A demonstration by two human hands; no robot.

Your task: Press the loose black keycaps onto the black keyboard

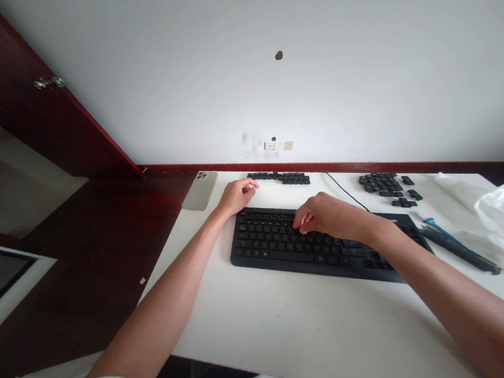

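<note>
A black keyboard (290, 256) lies on the white table, most of its left part fitted with keycaps; some positions at its right end look bare. My right hand (320, 212) is over the upper middle of the keyboard, fingers bent down and pressed together at the top rows. Whatever is between those fingertips is hidden. My left hand (235, 196) rests on the table just beyond the keyboard's upper left corner, fingers loosely curled with a gap to the thumb and nothing visible in them. Close to its fingertips is a row of loose black keycaps (296, 179).
More loose keycaps (378, 182) sit at the back right. A phone (199, 191) lies at the left edge of the white table (293, 322). To the right are a dark tool with a blue end (459, 245) and a crumpled white plastic bag (503, 214). A cable (344, 190) runs toward the wall.
</note>
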